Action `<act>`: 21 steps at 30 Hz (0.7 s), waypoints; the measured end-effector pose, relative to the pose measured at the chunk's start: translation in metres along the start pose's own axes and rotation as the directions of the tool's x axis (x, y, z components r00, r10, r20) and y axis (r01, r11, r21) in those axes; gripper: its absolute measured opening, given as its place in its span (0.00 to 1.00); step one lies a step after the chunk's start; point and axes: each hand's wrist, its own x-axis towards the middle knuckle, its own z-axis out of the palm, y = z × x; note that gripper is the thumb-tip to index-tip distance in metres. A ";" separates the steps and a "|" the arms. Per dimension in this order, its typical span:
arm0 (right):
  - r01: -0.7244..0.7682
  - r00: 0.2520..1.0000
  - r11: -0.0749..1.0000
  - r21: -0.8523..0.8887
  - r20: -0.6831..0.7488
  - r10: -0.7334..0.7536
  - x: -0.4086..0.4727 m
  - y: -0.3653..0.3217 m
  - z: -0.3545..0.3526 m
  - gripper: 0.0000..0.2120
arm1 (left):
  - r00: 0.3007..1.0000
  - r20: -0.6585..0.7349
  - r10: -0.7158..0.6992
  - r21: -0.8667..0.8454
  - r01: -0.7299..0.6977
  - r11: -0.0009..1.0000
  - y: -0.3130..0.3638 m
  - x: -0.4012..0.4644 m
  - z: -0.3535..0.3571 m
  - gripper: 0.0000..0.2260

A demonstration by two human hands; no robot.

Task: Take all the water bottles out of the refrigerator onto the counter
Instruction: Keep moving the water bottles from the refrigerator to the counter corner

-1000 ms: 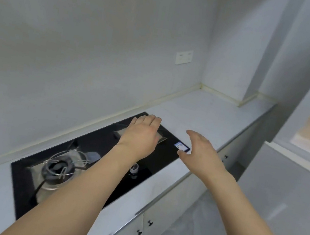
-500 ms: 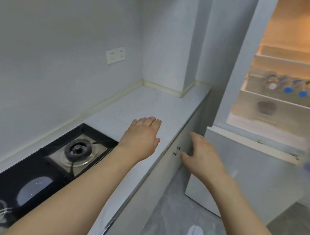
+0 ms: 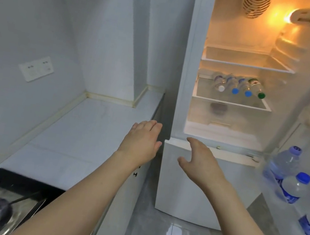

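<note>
Pale counter (image 3: 94, 127) beside lit open refrigerator (image 3: 189, 61) — left hand (image 3: 141, 142), right hand (image 3: 202, 163) both released, empty.

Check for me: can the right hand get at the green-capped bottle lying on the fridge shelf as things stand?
Probably yes. The fridge door is open, the right hand holds nothing, and the green-capped bottle lies at the right end of the row, cap outward, with nothing in front of it. The hand is well below the shelf, so it must rise.

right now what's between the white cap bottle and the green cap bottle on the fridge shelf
Two blue-capped bottles lie between the white cap bottle and the green cap bottle, in the head view.
</note>
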 end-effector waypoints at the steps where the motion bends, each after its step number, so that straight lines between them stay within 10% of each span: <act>1: -0.012 1.000 1.000 -0.005 -0.005 0.012 0.009 0.004 -0.001 0.31 | 1.000 -0.005 0.009 -0.014 -0.009 1.000 0.001 0.011 0.001 0.24; 21: -0.224 0.961 0.974 -0.006 -0.165 0.220 0.153 0.119 -0.052 0.30 | 0.972 0.046 0.229 -0.224 -0.214 0.951 0.068 0.219 0.056 0.23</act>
